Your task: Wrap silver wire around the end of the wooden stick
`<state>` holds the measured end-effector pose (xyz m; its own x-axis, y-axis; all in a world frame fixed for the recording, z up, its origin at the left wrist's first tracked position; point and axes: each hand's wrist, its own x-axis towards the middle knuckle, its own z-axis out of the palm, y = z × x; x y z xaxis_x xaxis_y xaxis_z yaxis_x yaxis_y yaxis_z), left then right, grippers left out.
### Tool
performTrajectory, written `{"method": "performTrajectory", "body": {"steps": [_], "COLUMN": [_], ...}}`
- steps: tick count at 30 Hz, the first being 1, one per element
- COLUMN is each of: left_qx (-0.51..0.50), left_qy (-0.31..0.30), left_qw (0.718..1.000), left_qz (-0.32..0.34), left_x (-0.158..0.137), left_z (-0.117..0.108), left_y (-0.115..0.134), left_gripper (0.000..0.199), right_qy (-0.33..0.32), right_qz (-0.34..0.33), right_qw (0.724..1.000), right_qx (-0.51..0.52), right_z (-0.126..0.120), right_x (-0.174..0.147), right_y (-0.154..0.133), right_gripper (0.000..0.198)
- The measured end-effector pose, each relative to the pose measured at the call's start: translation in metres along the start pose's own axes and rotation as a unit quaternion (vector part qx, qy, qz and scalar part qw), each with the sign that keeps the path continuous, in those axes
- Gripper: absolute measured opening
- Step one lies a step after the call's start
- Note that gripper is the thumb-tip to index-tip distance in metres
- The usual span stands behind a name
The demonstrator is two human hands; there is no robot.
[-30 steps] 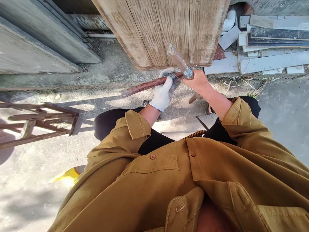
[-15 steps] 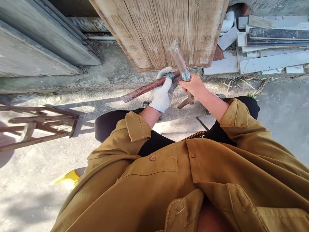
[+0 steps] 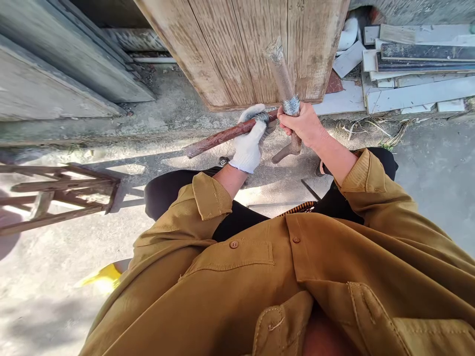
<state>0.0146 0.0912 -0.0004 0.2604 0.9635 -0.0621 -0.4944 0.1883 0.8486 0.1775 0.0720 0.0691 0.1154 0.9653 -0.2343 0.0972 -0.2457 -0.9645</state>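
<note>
A white knitted glove covers my left hand (image 3: 248,148), which is closed around a reddish-brown wooden stick (image 3: 218,139). Silvery wire (image 3: 262,117) is wound round that stick near its right end, beside my gloved fingers. My bare right hand (image 3: 308,127) grips a thicker wooden branch (image 3: 284,79), tilted with its pale cut end away from me. A second coil of wire (image 3: 291,105) wraps this branch right at my grip. Below the hand its lower part bends off to the left. Whether wire runs between the two pieces is too fine to tell.
A plank wooden panel (image 3: 241,54) stands in front of the hands. Stacked boards (image 3: 419,94) lie at the right, a wooden stool frame (image 3: 67,185) at the left. Something yellow (image 3: 102,278) lies low on the left. A thin dark rod (image 3: 310,190) is on the concrete between my legs.
My right hand has shifted right and slightly away from me with the branch, widening the space between both hands. My left hand has stayed nearly in place on the stick.
</note>
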Motion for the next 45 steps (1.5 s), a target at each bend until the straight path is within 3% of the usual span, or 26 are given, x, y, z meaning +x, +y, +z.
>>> {"method": "performTrajectory", "body": {"steps": [9, 19, 30, 35, 45], "left_qx": [-0.022, -0.027, -0.047, -0.020, -0.026], "left_qy": [0.085, 0.096, 0.056, 0.062, 0.078], "left_qw": [0.996, 0.995, 0.997, 0.998, 0.997], "left_qz": [-0.001, -0.013, 0.018, -0.016, -0.001], "left_x": [0.001, 0.001, 0.003, 0.006, 0.008], "left_z": [0.017, 0.021, 0.020, 0.013, 0.010], "left_y": [0.011, 0.017, 0.017, 0.013, 0.005], "left_gripper": [0.041, 0.040, 0.035, 0.033, 0.045], "right_qy": [0.024, 0.058, 0.045, 0.034, 0.039], "right_qz": [-0.033, 0.065, 0.062, 0.050, 0.062], "right_qw": [0.991, 0.996, 0.996, 0.997, 0.997], "right_qx": [-0.129, -0.001, 0.050, 0.044, 0.004], "right_z": [0.013, 0.024, 0.024, 0.010, 0.025], "right_x": [0.002, -0.003, -0.004, -0.001, 0.007], "right_y": [0.018, 0.003, -0.005, -0.011, 0.018], "right_gripper": [0.025, 0.022, 0.028, 0.030, 0.033]}}
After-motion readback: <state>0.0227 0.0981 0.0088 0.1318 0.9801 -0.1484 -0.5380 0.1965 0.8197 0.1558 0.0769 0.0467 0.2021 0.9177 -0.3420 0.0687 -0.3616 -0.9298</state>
